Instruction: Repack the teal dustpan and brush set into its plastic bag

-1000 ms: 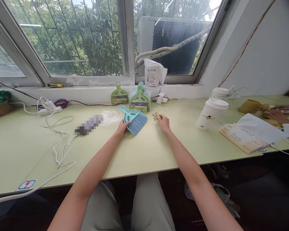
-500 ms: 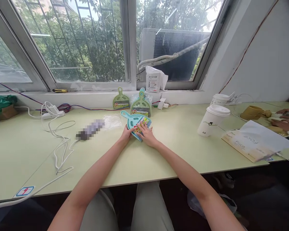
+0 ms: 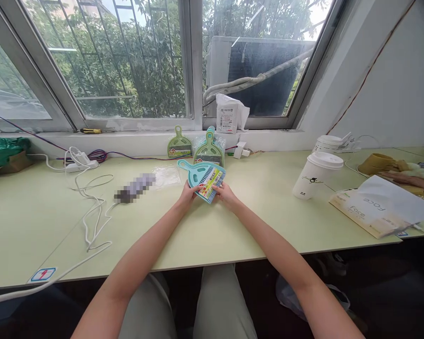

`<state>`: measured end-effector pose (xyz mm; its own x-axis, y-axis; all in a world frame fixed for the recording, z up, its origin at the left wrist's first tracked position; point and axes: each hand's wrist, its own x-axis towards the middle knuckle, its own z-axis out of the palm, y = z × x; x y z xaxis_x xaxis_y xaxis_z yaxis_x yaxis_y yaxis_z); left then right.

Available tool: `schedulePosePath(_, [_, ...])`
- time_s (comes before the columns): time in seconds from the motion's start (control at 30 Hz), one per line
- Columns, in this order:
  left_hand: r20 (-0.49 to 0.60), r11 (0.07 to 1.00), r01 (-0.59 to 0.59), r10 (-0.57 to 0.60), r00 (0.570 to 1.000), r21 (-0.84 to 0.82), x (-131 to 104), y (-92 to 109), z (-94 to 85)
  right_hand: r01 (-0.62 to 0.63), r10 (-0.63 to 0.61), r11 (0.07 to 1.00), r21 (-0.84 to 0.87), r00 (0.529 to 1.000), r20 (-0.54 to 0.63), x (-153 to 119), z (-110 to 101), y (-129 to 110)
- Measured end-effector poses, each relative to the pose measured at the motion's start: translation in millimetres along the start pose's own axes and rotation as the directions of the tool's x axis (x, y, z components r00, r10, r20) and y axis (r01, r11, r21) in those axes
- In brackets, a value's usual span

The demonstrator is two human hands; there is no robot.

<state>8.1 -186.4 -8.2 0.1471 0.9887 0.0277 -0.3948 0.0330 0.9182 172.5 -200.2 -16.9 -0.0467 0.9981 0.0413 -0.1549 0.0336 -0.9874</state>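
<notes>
A light blue dustpan [image 3: 197, 174] with a small brush and a colourful label card is held tilted above the table, its handle pointing to the upper left. My left hand [image 3: 189, 194] grips its lower left edge, thumb on the front. On the right edge, my right hand [image 3: 225, 195] is closed with the thumb over the label. Just behind, several green dustpan sets [image 3: 209, 149] in clear plastic lean against the wall. Another green dustpan set [image 3: 179, 144] leans to their left. A clear plastic bag [image 3: 167, 176] lies flat to the left of my hands.
White cables [image 3: 92, 207] and a power strip [image 3: 81, 165] lie on the left. To the right are a white paper cup [image 3: 316, 176] and a tissue pack [image 3: 371, 214]. Another person's hand [image 3: 410, 180] shows at the far right. A white box [image 3: 228, 115] stands on the sill.
My right hand has moved from lying spread over the label to gripping the dustpan's right edge, so more of the label and brush shows. The view has shifted slightly.
</notes>
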Motion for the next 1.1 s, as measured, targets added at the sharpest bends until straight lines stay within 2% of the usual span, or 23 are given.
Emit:
schedulePosePath(0.1, [0.053, 0.997, -0.001, -0.003, 0.999, 0.074, -1, 3, 1.4, -0.081, 0.080, 0.982, 0.173, 0.997, 0.015, 1, -2, -1])
schedulePosePath(0.2, [0.044, 0.957, -0.036, 0.024, 0.999, 0.287, 2, 7, -3.8, -0.053, 0.062, 0.971, 0.234, 0.998, -0.032, 1, -6, -5])
schedulePosePath(0.27, [-0.015, 0.853, -0.133, 0.162, 0.987, 0.504, 7, 10, -12.6, -0.031, 0.046, 0.970, 0.242, 0.997, -0.060, 1, -10, -9])
schedulePosePath(0.33, [-0.051, 0.678, -0.228, 0.366, 0.929, 0.699, 12, 12, -24.9, -0.015, 0.038, 0.972, 0.233, 0.995, -0.095, 1, -14, -11])
schedulePosePath(0.4, [-0.061, 0.525, -0.240, 0.492, 0.869, 0.816, 16, 14, -38.5, -0.007, 0.036, 0.975, 0.220, 0.991, -0.127, 2, -18, -12])
schedulePosePath(0.43, [-0.070, 0.484, -0.213, 0.502, 0.862, 0.849, 17, 14, -44.7, -0.007, 0.037, 0.977, 0.214, 0.990, -0.136, 3, -19, -12])
schedulePosePath(0.57, [-0.023, 0.430, -0.133, 0.339, 0.940, 0.893, 20, 15, -58.0, -0.016, 0.044, 0.981, 0.193, 0.989, -0.139, 5, -24, -11])
schedulePosePath(0.63, [-0.017, 0.416, -0.111, 0.294, 0.956, 0.902, 19, 16, -56.8, -0.031, 0.056, 0.984, 0.178, 0.989, -0.139, 6, -26, -11])
schedulePosePath(0.73, [-0.078, 0.401, -0.068, 0.337, 0.938, 0.914, 17, 17, -51.6, -0.054, 0.073, 0.987, 0.154, 0.990, -0.124, 7, -28, -12])
schedulePosePath(0.87, [-0.134, 0.380, -0.048, 0.439, 0.888, 0.924, 15, 15, -51.6, -0.075, 0.090, 0.988, 0.137, 0.990, -0.110, 7, -32, -16])
schedulePosePath(0.97, [-0.130, 0.268, 0.010, 0.431, 0.893, 0.963, 15, 15, -56.1, -0.092, 0.106, 0.987, 0.132, 0.988, -0.109, 7, -33, -19])
schedulePosePath(1.1, [-0.090, 0.031, 0.085, 0.290, 0.953, 0.996, 13, 21, -57.0, -0.102, 0.114, 0.988, 0.119, 0.989, -0.096, 6, -33, -21])
